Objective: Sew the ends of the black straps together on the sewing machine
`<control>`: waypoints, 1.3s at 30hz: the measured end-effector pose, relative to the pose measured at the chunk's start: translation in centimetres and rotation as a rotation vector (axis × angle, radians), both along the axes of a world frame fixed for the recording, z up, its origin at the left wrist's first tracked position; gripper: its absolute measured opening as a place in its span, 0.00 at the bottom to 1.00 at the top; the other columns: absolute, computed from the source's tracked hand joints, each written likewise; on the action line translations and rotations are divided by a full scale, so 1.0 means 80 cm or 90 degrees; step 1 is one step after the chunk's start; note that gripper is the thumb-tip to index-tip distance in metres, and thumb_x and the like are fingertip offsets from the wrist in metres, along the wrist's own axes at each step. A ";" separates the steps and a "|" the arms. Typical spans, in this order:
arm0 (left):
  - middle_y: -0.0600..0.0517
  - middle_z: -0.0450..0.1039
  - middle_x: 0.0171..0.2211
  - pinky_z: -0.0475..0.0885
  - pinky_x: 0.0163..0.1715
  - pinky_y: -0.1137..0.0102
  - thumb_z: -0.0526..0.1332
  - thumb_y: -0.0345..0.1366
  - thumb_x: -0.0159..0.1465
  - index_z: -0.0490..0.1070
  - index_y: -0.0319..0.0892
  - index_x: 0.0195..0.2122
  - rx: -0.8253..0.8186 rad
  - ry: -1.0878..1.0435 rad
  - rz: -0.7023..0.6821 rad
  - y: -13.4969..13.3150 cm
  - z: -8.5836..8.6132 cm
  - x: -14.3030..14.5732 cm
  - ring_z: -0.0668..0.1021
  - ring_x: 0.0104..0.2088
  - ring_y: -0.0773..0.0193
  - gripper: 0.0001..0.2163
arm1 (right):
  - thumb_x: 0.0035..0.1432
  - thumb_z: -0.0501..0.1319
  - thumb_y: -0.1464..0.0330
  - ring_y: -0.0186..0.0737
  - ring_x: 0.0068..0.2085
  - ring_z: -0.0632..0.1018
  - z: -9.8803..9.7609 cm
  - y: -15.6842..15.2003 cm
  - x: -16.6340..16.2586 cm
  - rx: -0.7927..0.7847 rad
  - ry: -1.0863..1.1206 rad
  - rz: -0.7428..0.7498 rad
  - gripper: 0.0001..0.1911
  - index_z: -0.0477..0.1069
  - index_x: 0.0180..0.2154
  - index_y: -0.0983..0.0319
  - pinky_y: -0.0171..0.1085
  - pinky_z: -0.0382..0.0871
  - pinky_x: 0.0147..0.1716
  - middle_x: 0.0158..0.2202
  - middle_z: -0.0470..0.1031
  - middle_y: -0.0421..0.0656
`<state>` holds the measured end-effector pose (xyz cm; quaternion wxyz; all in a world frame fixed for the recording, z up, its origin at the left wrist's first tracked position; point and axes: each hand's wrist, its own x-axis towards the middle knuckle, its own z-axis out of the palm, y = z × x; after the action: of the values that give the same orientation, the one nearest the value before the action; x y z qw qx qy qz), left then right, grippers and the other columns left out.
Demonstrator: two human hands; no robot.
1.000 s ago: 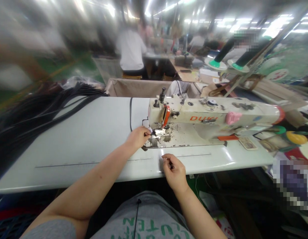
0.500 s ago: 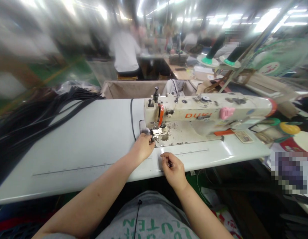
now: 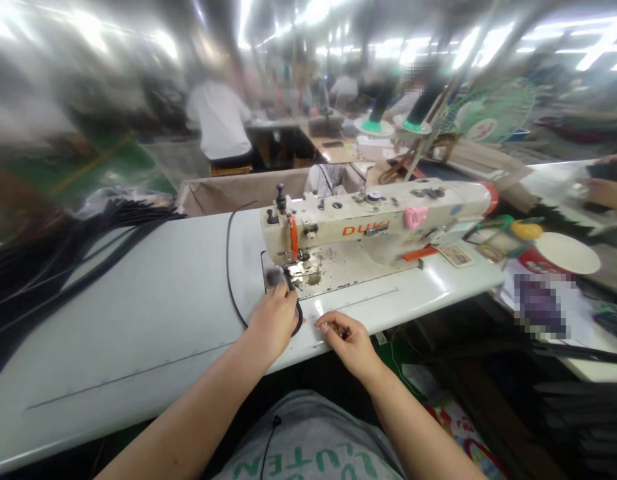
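Note:
My left hand lies on the white table just in front of the needle area of the sewing machine. Its fingers are closed on a thin black strip. One length of it arcs across the table left of the machine, and a short bend shows at the right of the fingers. The part under the palm is hidden. My right hand rests by the table's front edge, thumb and forefinger close together and the other fingers curled in. Something small and dark shows inside that curl, too unclear to name.
A heap of black strips lies at the table's left. Behind the machine stands a fabric-lined bin. Thread cones and a green fan rise at back right. A person in white is beyond; another person's hand shows far right.
The view has swung right. My left hand has drawn back from the needle area towards me, and a bend of the strip now shows beside it. The right hand keeps its curl.

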<state>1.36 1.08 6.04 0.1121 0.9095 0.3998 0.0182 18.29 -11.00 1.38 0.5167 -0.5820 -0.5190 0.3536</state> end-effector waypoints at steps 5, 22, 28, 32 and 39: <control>0.40 0.74 0.50 0.72 0.57 0.58 0.58 0.29 0.66 0.75 0.39 0.45 0.071 -0.028 -0.074 0.006 -0.026 -0.008 0.77 0.52 0.50 0.09 | 0.64 0.62 0.45 0.33 0.22 0.63 -0.021 -0.038 0.045 -0.034 0.081 -0.195 0.27 0.79 0.36 0.64 0.33 0.57 0.23 0.20 0.63 0.35; 0.37 0.76 0.57 0.77 0.54 0.56 0.50 0.40 0.67 0.78 0.39 0.51 0.122 -0.070 -0.151 0.076 -0.168 -0.042 0.79 0.57 0.45 0.21 | 0.70 0.65 0.61 0.37 0.38 0.80 -0.086 -0.232 0.307 -0.188 0.154 -0.980 0.12 0.75 0.47 0.64 0.39 0.79 0.38 0.43 0.78 0.43; 0.39 0.78 0.54 0.79 0.51 0.55 0.50 0.45 0.66 0.79 0.42 0.46 0.124 -0.136 -0.122 0.090 -0.191 -0.040 0.81 0.52 0.44 0.20 | 0.70 0.65 0.61 0.37 0.38 0.80 -0.072 -0.225 0.371 -0.128 0.257 -1.037 0.14 0.74 0.50 0.64 0.39 0.79 0.37 0.44 0.78 0.44; 0.40 0.80 0.50 0.79 0.50 0.56 0.51 0.44 0.65 0.79 0.45 0.44 0.149 -0.199 -0.117 0.082 -0.192 -0.034 0.81 0.51 0.44 0.18 | 0.70 0.65 0.61 0.39 0.40 0.80 -0.062 -0.225 0.395 -0.082 0.310 -1.051 0.15 0.73 0.52 0.64 0.40 0.80 0.38 0.47 0.77 0.45; 0.38 0.78 0.52 0.77 0.54 0.59 0.50 0.42 0.69 0.76 0.44 0.42 0.215 -0.217 -0.094 0.057 -0.171 -0.025 0.81 0.54 0.47 0.16 | 0.71 0.64 0.60 0.42 0.45 0.80 -0.048 -0.240 0.408 -0.042 0.382 -0.995 0.17 0.73 0.55 0.63 0.45 0.80 0.43 0.51 0.76 0.47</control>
<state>-0.64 5.67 -7.68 0.0256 0.9258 0.2993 0.2293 50.93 -30.21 -2.46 0.7118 -0.6703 0.2042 0.0482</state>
